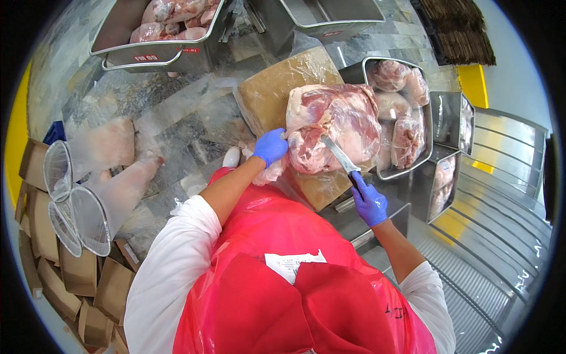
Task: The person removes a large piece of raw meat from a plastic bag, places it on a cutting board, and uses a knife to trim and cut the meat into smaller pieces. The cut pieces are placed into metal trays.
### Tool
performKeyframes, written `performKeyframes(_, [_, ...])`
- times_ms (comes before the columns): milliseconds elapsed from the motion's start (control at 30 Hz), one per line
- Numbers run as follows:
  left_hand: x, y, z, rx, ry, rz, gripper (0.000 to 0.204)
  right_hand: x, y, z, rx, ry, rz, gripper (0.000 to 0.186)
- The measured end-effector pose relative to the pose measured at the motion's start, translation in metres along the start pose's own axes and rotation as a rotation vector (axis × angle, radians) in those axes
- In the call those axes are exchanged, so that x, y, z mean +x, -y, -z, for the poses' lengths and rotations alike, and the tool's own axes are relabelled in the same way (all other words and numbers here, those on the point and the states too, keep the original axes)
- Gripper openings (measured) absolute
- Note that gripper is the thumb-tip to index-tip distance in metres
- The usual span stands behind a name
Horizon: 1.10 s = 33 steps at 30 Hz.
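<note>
A large slab of raw meat with white fat (336, 127) rests on a tan block (277, 79), which looks like a cardboard box with clear plastic film around it. My left hand (272, 147), in a blue glove, is closed on the left edge of the meat. In my blue-gloved right hand (369, 203) is the black handle of a knife (339, 154). The blade slants up and left, with its tip at the middle of the meat's surface. Below my left hand hangs a paler flap of meat (272, 172).
To the right stands a metal tub (430, 127) of bagged meat, with smaller metal bins beyond it. Another meat-filled tub (141, 57) is at the far left. Wire-rimmed plastic bags (94, 221) and brown cardboard boxes (76, 271) are at left. Metal racking (501, 194) lines the right.
</note>
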<state>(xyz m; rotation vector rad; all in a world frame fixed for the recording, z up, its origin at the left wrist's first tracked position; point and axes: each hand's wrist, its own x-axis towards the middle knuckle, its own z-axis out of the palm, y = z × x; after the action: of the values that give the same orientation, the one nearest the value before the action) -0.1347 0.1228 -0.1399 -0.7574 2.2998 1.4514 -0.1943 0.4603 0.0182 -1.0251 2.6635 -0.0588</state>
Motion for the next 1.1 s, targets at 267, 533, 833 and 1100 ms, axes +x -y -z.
performKeyframes(267, [-0.009,0.01,-0.003,0.132,-0.164,0.006,0.03,0.003,0.009,-0.112,0.239,-0.324,0.014,0.058])
performKeyframes(533, [-0.049,-0.009,0.022,0.082,-0.296,-0.115,0.023,-0.042,0.028,-0.029,0.458,-0.081,-0.179,0.058])
performKeyframes(833, [-0.042,-0.007,0.012,0.043,-0.271,-0.209,0.029,-0.025,0.064,0.138,-0.017,0.217,-0.034,0.049])
performKeyframes(1100, [-0.038,-0.019,0.032,0.153,0.055,-0.34,0.036,0.041,0.156,0.21,-0.356,0.467,0.012,0.035])
